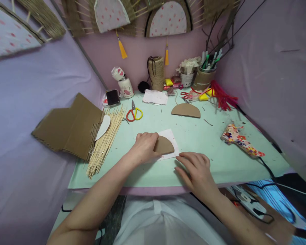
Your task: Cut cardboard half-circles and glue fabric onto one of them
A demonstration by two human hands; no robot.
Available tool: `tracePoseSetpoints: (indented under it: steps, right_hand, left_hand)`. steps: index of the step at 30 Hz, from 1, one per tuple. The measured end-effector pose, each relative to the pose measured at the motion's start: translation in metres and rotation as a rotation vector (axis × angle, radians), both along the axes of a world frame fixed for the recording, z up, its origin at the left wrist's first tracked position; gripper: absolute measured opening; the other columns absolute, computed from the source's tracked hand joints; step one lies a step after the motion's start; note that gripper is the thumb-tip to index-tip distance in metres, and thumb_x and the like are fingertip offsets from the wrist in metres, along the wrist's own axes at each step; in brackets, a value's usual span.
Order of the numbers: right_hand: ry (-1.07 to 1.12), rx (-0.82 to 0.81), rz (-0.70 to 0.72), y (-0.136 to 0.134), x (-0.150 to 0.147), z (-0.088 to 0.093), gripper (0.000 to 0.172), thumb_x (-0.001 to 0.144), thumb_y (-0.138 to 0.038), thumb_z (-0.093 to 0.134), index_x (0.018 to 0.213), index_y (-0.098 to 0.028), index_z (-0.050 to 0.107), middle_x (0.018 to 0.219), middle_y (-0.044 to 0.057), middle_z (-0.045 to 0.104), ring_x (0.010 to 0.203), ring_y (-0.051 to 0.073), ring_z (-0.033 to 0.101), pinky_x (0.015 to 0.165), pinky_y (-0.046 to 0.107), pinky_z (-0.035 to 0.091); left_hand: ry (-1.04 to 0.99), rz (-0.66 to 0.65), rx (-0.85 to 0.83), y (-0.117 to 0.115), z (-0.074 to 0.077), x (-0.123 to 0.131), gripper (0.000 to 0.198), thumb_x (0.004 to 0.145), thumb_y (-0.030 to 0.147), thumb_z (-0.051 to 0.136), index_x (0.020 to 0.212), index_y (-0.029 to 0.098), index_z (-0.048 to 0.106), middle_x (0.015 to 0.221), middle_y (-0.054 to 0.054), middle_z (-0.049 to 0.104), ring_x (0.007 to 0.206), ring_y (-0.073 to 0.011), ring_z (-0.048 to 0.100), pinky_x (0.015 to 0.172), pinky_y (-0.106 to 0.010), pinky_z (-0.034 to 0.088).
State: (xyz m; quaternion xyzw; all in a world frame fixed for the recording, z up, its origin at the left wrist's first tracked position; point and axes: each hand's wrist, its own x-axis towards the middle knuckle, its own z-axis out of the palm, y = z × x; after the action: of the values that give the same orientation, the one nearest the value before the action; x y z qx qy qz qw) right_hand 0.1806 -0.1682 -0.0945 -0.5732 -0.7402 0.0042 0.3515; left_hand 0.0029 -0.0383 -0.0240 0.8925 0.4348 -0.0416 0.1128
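A cardboard half-circle [164, 145] lies flat on a white sheet of paper [173, 139] near the front of the table. My left hand [146, 147] grips the left end of the half-circle, fingers curled over it, and covers that end along with part of the paper. At the paper's lower right corner is my right hand [196, 170], its thumb and fingers apart and nothing held. Whether a fingertip touches the corner, I cannot tell. Farther back lies a second, larger cardboard half-circle [186, 110].
Scissors [134, 113] and a bundle of thin sticks [105, 143] lie left, beside folded cardboard [70, 127]. A flower-patterned glue gun [241, 140] with a cord lies right. Along the back stand a twine spool [156, 74], bottles [125, 86] and a pen pot [204, 77].
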Motion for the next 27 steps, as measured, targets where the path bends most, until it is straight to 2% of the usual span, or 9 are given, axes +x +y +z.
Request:
tracePoseSetpoints:
  steps: [5, 27]
  right_hand:
    - [0.022, -0.026, -0.003, 0.0016, -0.0002, -0.0086, 0.019, 0.091, -0.027, 0.055, 0.106, -0.018, 0.063, 0.107, 0.010, 0.066, 0.101, 0.025, 0.056, 0.090, 0.044, 0.034]
    - [-0.002, -0.046, -0.013, 0.0033, 0.0000, -0.0094, 0.019, 0.091, -0.028, 0.054, 0.104, -0.018, 0.063, 0.105, 0.010, 0.066, 0.100, 0.025, 0.056, 0.090, 0.044, 0.033]
  left_hand:
    - [0.005, -0.008, 0.015, 0.0013, -0.0036, -0.0015, 0.040, 0.068, 0.045, 0.065, 0.095, 0.020, 0.049, 0.099, -0.008, 0.063, 0.095, -0.0294, 0.056, 0.081, -0.042, 0.037]
    - [0.003, -0.004, 0.007, 0.0002, -0.0042, 0.0001, 0.042, 0.069, 0.045, 0.065, 0.098, 0.019, 0.051, 0.100, -0.009, 0.063, 0.097, -0.0303, 0.056, 0.084, -0.043, 0.038]
